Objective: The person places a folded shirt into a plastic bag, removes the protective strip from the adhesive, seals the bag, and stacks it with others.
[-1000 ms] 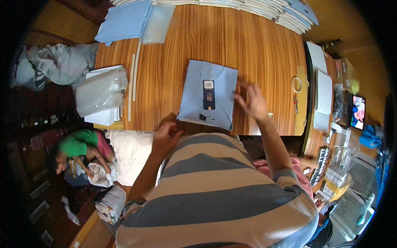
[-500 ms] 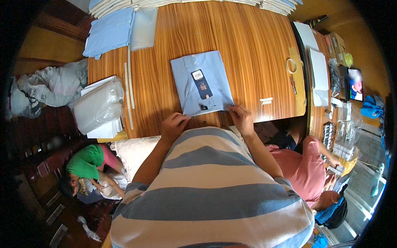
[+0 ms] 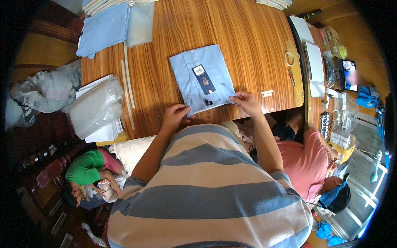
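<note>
A folded light blue shirt [image 3: 222, 73] lies on the wood-grain table [image 3: 165, 25] in front of me, its buttoned placket facing up. A dark blue hang tag [image 3: 203, 81] with a pale label rests on its middle. At the shirt's near left corner, my left hand [image 3: 175, 117] pinches the fabric between thumb and fingers. My right hand [image 3: 248, 102] grips the near right corner in the same way. Between the hands the near edge is drawn taut, with a small dark label [image 3: 208, 102] showing beside it.
More blue shirts [image 3: 103, 31] lie far left beside clear plastic bags [image 3: 140, 25]. A bundle of plastic sleeves [image 3: 97, 109] sits at the left edge. Right: a tape roll [image 3: 289, 58] and scissors [image 3: 292, 77]. People in green [image 3: 85, 166] and pink [image 3: 304, 163] sit either side.
The shirt's near right corner and my right hand have shifted away from me, tilting the near edge. My left hand now holds its corner slightly folded over. The view has also shifted a little.
</note>
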A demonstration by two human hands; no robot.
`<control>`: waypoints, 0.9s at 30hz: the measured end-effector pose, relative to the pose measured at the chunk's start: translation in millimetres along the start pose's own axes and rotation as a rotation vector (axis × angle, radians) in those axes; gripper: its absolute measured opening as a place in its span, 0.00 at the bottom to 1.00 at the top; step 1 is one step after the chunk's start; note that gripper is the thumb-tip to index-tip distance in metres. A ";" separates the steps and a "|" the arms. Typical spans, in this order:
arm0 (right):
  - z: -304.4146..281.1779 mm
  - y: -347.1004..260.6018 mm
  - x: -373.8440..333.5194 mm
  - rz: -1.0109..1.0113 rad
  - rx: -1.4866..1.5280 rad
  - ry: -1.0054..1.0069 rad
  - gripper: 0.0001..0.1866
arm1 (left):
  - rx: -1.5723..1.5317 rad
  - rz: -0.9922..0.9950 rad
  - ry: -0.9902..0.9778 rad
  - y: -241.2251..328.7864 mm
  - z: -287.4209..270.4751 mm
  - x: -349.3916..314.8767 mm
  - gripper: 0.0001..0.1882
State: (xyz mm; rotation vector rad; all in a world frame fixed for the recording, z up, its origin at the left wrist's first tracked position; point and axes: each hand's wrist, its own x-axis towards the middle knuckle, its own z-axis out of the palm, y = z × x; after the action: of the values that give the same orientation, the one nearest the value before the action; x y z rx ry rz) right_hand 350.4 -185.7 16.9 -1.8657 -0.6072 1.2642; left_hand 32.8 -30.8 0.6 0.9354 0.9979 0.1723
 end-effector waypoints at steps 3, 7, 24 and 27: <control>1.1 -1.2 5.7 -0.041 -0.051 -0.026 0.17 | 0.079 0.065 0.010 -3.0 5.3 0.6 0.14; 4.7 16.3 6.4 -0.050 -0.101 -0.100 0.16 | 0.193 0.071 0.030 4.7 5.5 -3.8 0.15; 65.1 -373.5 -61.8 -1.476 0.023 -0.973 0.19 | 0.912 -0.030 0.231 109.3 -3.1 -22.0 0.30; 90.3 -393.7 -51.7 -1.616 0.054 -1.094 0.17 | 0.860 0.105 0.421 113.5 -12.4 5.7 0.28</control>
State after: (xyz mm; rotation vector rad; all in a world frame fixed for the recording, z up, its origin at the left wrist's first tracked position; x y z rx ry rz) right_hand 262.8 33.6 348.6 -0.0188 -1.9851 0.8747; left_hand 57.5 49.3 78.3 1.7859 1.4493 0.0160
